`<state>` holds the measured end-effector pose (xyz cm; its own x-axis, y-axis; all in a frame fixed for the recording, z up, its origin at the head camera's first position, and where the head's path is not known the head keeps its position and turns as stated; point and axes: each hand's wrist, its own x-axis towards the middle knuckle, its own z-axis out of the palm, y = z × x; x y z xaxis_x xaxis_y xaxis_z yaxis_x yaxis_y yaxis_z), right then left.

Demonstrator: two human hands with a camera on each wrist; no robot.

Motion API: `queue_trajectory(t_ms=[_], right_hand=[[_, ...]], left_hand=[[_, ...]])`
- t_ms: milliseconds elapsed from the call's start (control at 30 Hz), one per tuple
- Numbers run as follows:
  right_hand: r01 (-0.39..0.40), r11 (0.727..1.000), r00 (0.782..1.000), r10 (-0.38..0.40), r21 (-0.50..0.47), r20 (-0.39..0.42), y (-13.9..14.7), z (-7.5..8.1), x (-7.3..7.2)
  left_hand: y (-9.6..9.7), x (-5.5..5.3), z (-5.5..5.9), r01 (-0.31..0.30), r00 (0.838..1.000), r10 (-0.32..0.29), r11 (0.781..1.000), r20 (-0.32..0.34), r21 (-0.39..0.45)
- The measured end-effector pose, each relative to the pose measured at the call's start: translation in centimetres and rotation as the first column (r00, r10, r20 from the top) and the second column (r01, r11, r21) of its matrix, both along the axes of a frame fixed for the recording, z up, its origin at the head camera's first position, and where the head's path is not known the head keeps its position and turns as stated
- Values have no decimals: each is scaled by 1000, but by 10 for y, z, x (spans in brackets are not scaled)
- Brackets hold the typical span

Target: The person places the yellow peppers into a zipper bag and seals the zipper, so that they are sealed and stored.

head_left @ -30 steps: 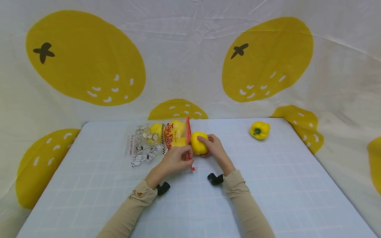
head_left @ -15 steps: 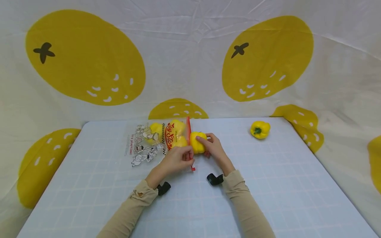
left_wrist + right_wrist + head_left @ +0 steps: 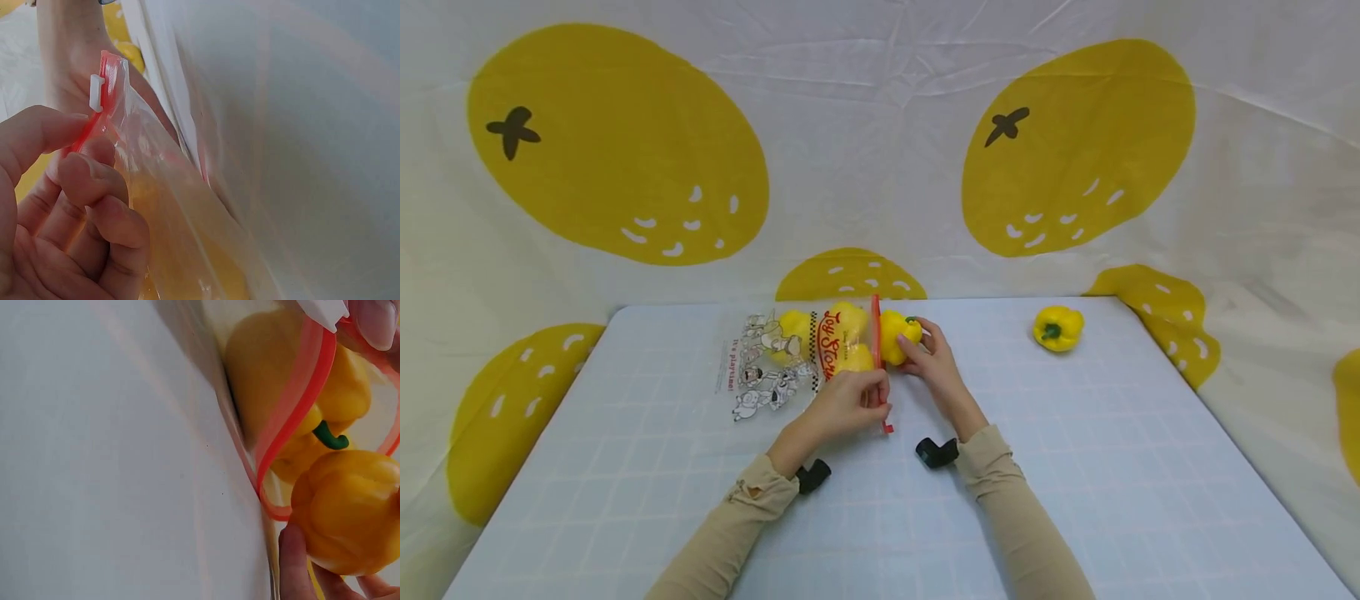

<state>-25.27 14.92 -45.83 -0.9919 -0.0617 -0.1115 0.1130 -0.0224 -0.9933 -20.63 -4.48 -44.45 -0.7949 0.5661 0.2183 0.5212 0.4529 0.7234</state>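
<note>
A clear zip bag (image 3: 752, 375) with printed cartoon figures lies on the table, several yellow bell peppers inside. Its mouth has a red zip edge (image 3: 312, 387) and faces right. With thumb and fingers, my left hand (image 3: 848, 402) pinches that edge near its front end, beside a white slider (image 3: 95, 94). My right hand (image 3: 938, 365) grips a yellow bell pepper (image 3: 895, 335) right at the bag's mouth. In the right wrist view this pepper (image 3: 350, 512) stands in front of the gaping red rim, its far side near the bagged peppers (image 3: 265, 369).
Another yellow bell pepper (image 3: 1058, 327) with a green stem sits on the table's right back part. A white cloth with yellow fruit prints (image 3: 865, 167) hangs behind the table. Black elbow-shaped pieces (image 3: 936, 452) show at both wrists.
My right hand has moved slightly back and turned the bell pepper, so its green stem now points back and right. The left hand keeps its pinch on the bag's edge.
</note>
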Motion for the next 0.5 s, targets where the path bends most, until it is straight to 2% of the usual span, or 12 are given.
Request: queue_trajectory(t_ms=[233, 500], right_hand=[[-31, 999, 999, 30, 25, 16, 0, 1, -1], [-104, 984, 994, 101, 141, 28, 4, 4, 4]], left_hand=[[-1, 0, 2, -6, 1000, 6, 1000, 7, -3], [-3, 1, 5, -23, 1000, 23, 1000, -11, 3]])
